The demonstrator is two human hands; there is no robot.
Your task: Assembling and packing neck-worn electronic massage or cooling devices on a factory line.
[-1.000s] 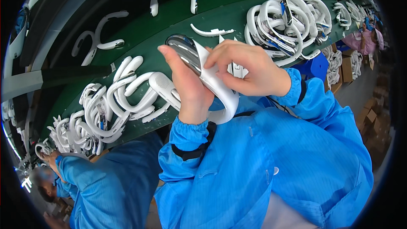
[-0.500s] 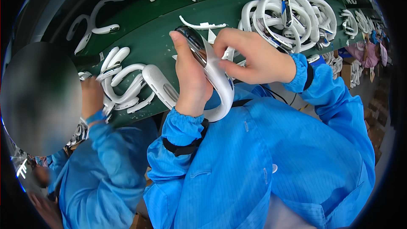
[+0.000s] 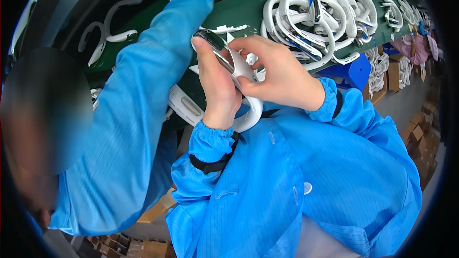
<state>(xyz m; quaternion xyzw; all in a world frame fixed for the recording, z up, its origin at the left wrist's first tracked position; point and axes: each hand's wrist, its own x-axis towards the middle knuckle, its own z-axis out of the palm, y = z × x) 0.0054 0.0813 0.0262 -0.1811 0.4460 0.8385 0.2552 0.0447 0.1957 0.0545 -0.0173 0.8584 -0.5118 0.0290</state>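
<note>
Fingers (image 3: 248, 48) of the right hand (image 3: 275, 74) pinch a film on the white curved headband (image 3: 246, 110), gripped steady by the left hand (image 3: 215, 83) at frame centre, above the green bench (image 3: 248, 7).

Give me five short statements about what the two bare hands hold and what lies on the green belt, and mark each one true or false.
1. Both hands hold one curved white plastic band with a dark glossy end. True: the left hand grips it from below and the right hand pinches it from the side.
2. The green belt carries no parts. False: a heap of white curved bands lies on it.
3. A co-worker's blue sleeve reaches across to the belt. True.
4. The person wears gloves. False: both hands are bare.
5. The blue plastic bin sits left of the hands. False: it is to their right.
</note>
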